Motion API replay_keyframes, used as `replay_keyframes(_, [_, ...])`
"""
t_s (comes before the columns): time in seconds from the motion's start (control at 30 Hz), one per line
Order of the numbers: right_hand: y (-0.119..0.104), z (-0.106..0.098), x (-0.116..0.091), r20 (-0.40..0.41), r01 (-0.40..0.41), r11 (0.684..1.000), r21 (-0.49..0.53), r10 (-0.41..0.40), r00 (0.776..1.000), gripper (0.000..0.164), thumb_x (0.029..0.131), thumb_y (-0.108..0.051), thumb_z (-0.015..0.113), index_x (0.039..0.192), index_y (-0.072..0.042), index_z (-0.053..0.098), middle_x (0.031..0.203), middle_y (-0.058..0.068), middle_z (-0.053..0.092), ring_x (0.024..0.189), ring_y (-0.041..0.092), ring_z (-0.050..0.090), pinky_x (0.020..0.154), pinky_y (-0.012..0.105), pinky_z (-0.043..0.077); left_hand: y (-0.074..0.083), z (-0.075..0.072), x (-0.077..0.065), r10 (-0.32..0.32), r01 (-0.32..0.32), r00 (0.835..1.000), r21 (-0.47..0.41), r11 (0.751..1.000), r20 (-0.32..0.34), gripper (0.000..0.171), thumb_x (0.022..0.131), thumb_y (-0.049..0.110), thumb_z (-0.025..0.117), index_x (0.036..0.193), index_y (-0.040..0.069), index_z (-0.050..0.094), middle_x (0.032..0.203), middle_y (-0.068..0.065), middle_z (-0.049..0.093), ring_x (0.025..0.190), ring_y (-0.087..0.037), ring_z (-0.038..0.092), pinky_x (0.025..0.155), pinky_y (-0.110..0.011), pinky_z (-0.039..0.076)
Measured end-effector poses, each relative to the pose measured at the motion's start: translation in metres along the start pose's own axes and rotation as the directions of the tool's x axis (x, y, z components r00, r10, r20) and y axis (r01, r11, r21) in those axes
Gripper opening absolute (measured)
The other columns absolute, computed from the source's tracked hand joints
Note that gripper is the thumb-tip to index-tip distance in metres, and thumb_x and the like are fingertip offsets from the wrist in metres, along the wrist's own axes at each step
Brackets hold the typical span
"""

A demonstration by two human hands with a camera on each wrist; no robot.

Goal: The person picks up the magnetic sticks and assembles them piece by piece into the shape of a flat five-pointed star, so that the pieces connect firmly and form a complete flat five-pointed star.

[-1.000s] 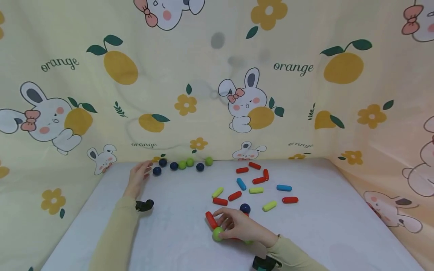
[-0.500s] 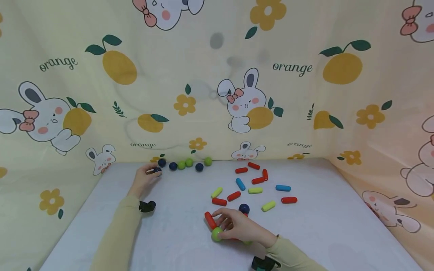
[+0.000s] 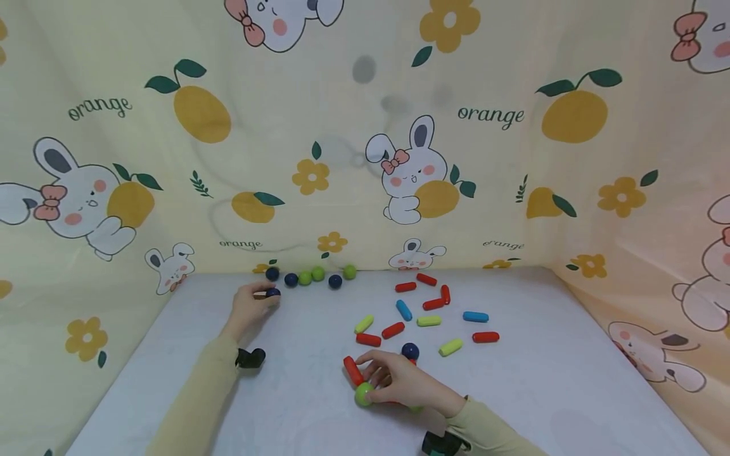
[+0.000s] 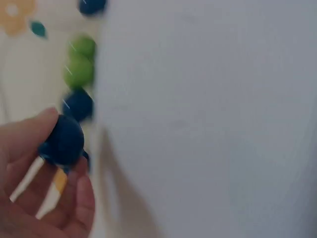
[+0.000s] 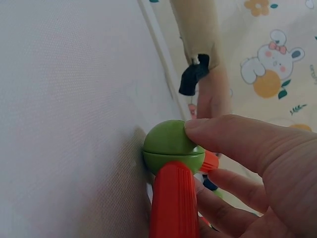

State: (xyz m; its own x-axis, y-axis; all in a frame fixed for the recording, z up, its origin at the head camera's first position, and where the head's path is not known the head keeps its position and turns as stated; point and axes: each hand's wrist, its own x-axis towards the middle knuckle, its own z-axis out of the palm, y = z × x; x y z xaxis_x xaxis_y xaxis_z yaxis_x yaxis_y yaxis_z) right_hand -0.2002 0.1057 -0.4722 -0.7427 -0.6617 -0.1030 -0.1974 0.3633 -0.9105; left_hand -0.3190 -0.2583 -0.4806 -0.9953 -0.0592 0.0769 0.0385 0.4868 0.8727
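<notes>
At the far left of the table in the head view, my left hand [image 3: 245, 310] pinches a dark blue ball [image 4: 68, 141] between thumb and fingers. My right hand [image 3: 410, 381], near the front, holds a green ball [image 5: 168, 136], its thumb on top and its fingers curled behind. Two red rods meet that ball: one red rod [image 3: 353, 370] points away, and another red rod [image 5: 173, 203] runs under the palm. Past the right hand's knuckles sits a navy ball [image 3: 410, 351] by a red end. A second green ball [image 3: 417, 409] is mostly hidden below the hand.
Along the back edge stand dark blue balls [image 3: 335, 281] and green balls [image 3: 350, 272]. Loose red rods [image 3: 486, 337], blue rods [image 3: 476, 316] and yellow-green rods [image 3: 451, 347] lie on the centre right of the white table [image 3: 285, 405]. A printed curtain [image 3: 342, 126] hangs behind.
My left hand has reached the near dark blue ball at the back left, gripped it and shifted it slightly right and toward me. The right hand has stayed in place on the green ball.
</notes>
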Motion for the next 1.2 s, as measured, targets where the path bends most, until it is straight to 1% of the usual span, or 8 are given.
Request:
replay_keyframes(0.07, [-0.001, 0.000, 0.000, 0.001, -0.003, 1.000, 0.006, 0.003, 1.000, 0.045, 0.083, -0.013, 0.075, 0.124, -0.015, 0.057, 0.102, 0.003, 0.063, 0.087, 0.019, 0.059, 0.076, 0.025, 0.051, 0.011, 0.004, -0.009, -0.010, 0.011, 1.000, -0.043, 0.999, 0.004, 0.042, 0.089, 0.013, 0.068, 0.126, -0.002, 0.057, 0.126, -0.022, 0.055, 0.108, -0.034, 0.057, 0.090, -0.041, 0.050])
replay_keyframes(0.23, [-0.001, -0.001, 0.000, 0.000, -0.008, 1.000, 0.006, 0.008, 1.000, 0.046, 0.083, -0.013, 0.076, 0.124, -0.015, 0.057, 0.102, 0.003, 0.063, 0.088, 0.020, 0.059, 0.077, 0.026, 0.051, 0.039, 0.024, -0.038, -0.065, 0.086, 0.993, -0.210, 0.974, 0.102, 0.045, 0.090, 0.020, 0.068, 0.129, 0.000, 0.056, 0.126, -0.018, 0.056, 0.107, -0.027, 0.058, 0.088, -0.037, 0.052])
replay_keyframes(0.33, [-0.001, -0.001, 0.000, -0.001, -0.008, 1.000, -0.001, 0.008, 1.000, 0.046, 0.083, -0.014, 0.076, 0.125, -0.016, 0.057, 0.102, 0.002, 0.063, 0.088, 0.019, 0.059, 0.077, 0.027, 0.051, 0.051, 0.041, -0.054, -0.071, 0.110, 0.983, -0.235, 0.966, 0.166, 0.043, 0.089, 0.022, 0.070, 0.125, 0.002, 0.060, 0.120, -0.014, 0.060, 0.103, -0.022, 0.061, 0.086, -0.033, 0.053])
replay_keyframes(0.5, [-0.002, -0.001, 0.000, 0.008, -0.001, 1.000, -0.004, 0.001, 1.000, 0.046, 0.083, -0.013, 0.076, 0.125, -0.015, 0.057, 0.103, 0.002, 0.063, 0.087, 0.018, 0.060, 0.077, 0.025, 0.051, 0.060, 0.067, -0.078, -0.054, 0.121, 0.962, -0.243, 0.962, 0.267, 0.040, 0.089, 0.025, 0.070, 0.122, 0.003, 0.063, 0.115, -0.009, 0.063, 0.096, -0.019, 0.063, 0.083, -0.034, 0.054])
replay_keyframes(0.77, [-0.003, -0.002, -0.001, 0.018, 0.000, 1.000, 0.001, 0.000, 1.000, 0.047, 0.084, -0.012, 0.074, 0.127, -0.014, 0.055, 0.103, 0.003, 0.062, 0.087, 0.018, 0.060, 0.079, 0.028, 0.052, 0.066, 0.092, -0.104, 0.014, 0.084, 0.932, -0.254, 0.963, 0.363, 0.043, 0.088, 0.025, 0.071, 0.121, -0.002, 0.061, 0.112, -0.011, 0.063, 0.090, -0.018, 0.065, 0.077, -0.035, 0.055])
replay_keyframes(0.83, [-0.003, -0.002, -0.001, 0.020, -0.003, 1.000, 0.008, 0.003, 1.000, 0.047, 0.084, -0.011, 0.074, 0.127, -0.013, 0.055, 0.104, 0.003, 0.062, 0.088, 0.019, 0.059, 0.078, 0.028, 0.052, 0.065, 0.095, -0.107, 0.027, 0.076, 0.928, -0.262, 0.962, 0.371, 0.042, 0.088, 0.022, 0.070, 0.120, -0.003, 0.061, 0.111, -0.011, 0.063, 0.090, -0.018, 0.066, 0.077, -0.034, 0.055])
replay_keyframes(0.97, [-0.003, -0.002, 0.000, 0.017, -0.002, 1.000, 0.013, 0.001, 1.000, 0.046, 0.084, -0.010, 0.074, 0.126, -0.012, 0.056, 0.104, 0.004, 0.062, 0.088, 0.020, 0.060, 0.078, 0.027, 0.052, 0.066, 0.101, -0.111, 0.027, 0.078, 0.933, -0.274, 0.959, 0.358, 0.041, 0.087, 0.020, 0.071, 0.120, -0.003, 0.061, 0.112, -0.013, 0.062, 0.094, -0.021, 0.065, 0.082, -0.036, 0.055])
replay_keyframes(1.2, [0.000, -0.012, -0.002, 0.034, 0.037, 0.999, -0.031, -0.036, 0.999, 0.046, 0.086, -0.018, 0.073, 0.128, -0.013, 0.055, 0.105, 0.003, 0.064, 0.091, 0.019, 0.061, 0.080, 0.026, 0.052, 0.065, 0.112, -0.122, -0.006, 0.055, 0.976, -0.217, 0.975, 0.220, 0.045, 0.079, 0.021, 0.080, 0.116, 0.002, 0.064, 0.115, -0.011, 0.063, 0.108, -0.027, 0.057, 0.087, -0.036, 0.052])
